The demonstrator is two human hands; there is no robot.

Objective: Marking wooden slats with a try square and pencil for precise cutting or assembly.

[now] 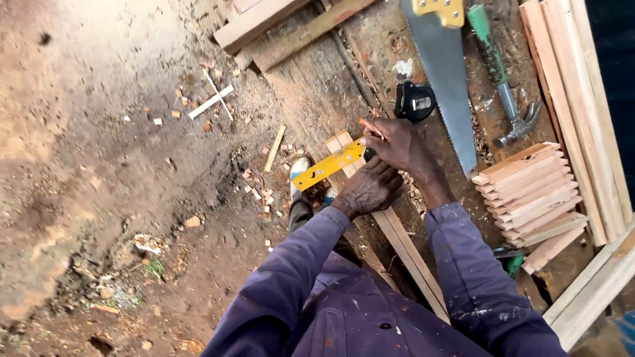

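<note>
The left hand (372, 188) is pressing flat on a yellow square (329, 165), pinning it across two pale wood strips (403, 244) at the bench's near edge, while the right hand (397, 142), at one o'clock from it, is pinching a pencil (370, 127) against the square's edge. This looks like marking a cut line; the stroke calls for a steady square. The strips are lying side by side, slim and clean-sawn. A handsaw (444, 79) is lying at twelve o'clock.
</note>
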